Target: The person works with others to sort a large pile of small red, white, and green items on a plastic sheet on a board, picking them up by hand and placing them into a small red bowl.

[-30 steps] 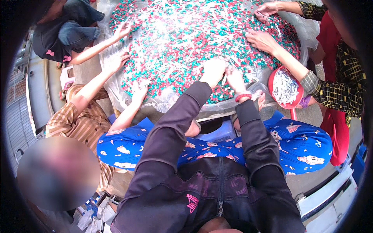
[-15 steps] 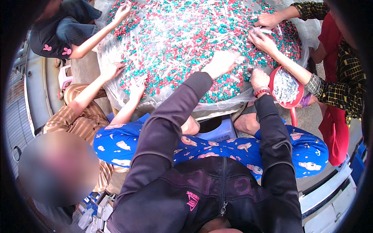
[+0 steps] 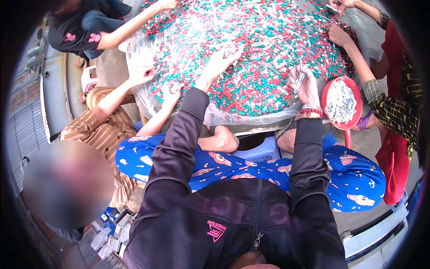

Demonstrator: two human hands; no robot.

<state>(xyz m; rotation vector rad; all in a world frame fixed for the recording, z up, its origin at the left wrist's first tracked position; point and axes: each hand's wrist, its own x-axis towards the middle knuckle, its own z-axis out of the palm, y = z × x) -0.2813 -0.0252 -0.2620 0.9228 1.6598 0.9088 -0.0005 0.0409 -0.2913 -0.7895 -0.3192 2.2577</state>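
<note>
Small red, green and white pieces [image 3: 251,89] cover a wide, plastic-lined surface in front of me, with slender whitish sticks [image 3: 264,43] strewn among them. Over the middle of the heap, my left hand [image 3: 220,62] is partly curled around several whitish sticks, some lying along its fingers. Near the right front edge, my right hand [image 3: 308,87], with a red bead bracelet at the wrist, is turned palm up. Its bent fingers hold a small bunch of the same sticks [image 3: 299,80]. Beside it stands a red long-handled scoop [image 3: 325,105] filled with whitish sticks.
Clear plastic sheeting [image 3: 228,117] hangs over the near edge. Co-workers' hands reach in at the left [image 3: 144,75], the top left and the right [image 3: 339,35]. Below the edge is a blue plastic stool [image 3: 264,150]. A pink-and-white stool [image 3: 89,80] stands at the far left.
My left hand has moved left across the heap. My right hand has turned palm up, showing the sticks in it. The right-hand co-worker's hands have moved farther away. The whole view has shifted slightly.
</note>
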